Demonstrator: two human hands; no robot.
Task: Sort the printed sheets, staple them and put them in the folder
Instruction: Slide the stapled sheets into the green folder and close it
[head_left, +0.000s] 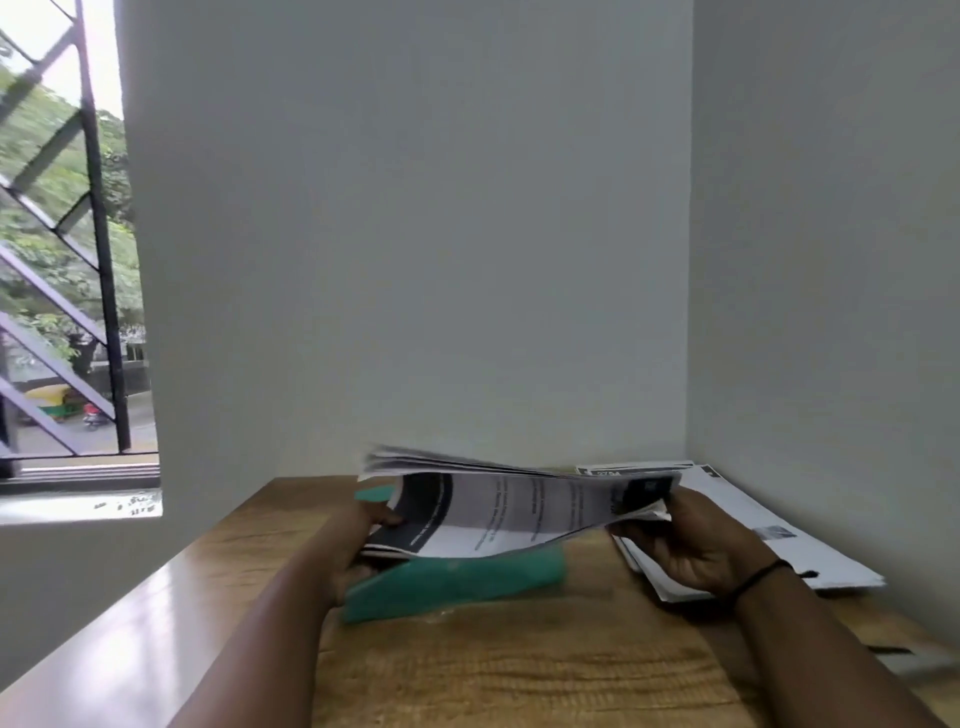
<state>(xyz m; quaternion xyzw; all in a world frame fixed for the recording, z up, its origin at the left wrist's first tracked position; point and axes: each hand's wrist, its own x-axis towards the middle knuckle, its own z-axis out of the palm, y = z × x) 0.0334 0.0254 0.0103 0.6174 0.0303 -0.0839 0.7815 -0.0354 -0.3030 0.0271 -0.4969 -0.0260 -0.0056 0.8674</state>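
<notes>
A bundle of printed sheets (519, 506) hangs level a little above the wooden table (467, 670), its underside with black print facing me. My left hand (363, 540) grips the bundle's left end, the fingers partly hidden behind the paper. At the bundle's right end, my right hand (691, 551) pinches the edges of the sheets. A green folder (452, 582) lies flat on the table right under the bundle. No stapler shows clearly.
A second pile of printed sheets (769, 530) lies by the right wall in the corner. A dark thin object (891, 649) lies at the table's right edge. White walls close the back and right; a barred window (67, 260) is at the left.
</notes>
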